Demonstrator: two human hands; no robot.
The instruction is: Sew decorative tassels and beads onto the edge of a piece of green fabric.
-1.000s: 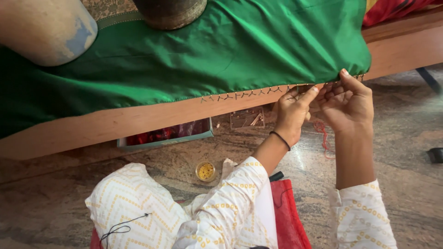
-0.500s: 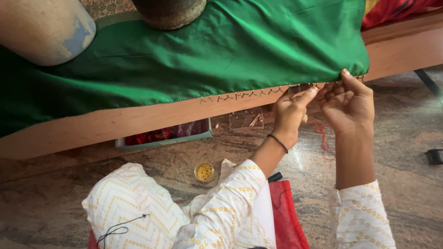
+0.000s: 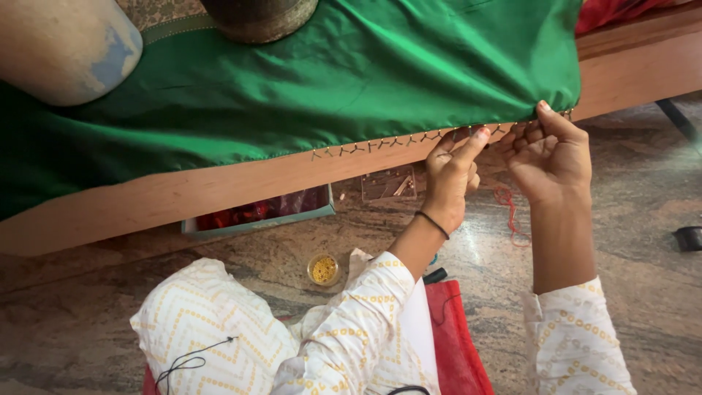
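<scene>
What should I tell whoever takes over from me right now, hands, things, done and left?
Left hand: fingers up at the beaded edge of the green cloth.
Right hand: pinching the cloth's hem near its corner.
Cloth lies over the wooden bench.
Small pot of gold beads on the floor.
Done: beading left of the hands.
Left: the hem at the corner, apparently.

Stone floor open right; bead cup, tray crowd left.

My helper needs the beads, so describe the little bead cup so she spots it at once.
Below the wooden bench edge draped in green cloth, look on the stone floor. The small round cup of yellow beads sits there, unlike the rectangular boxes behind it.
</scene>
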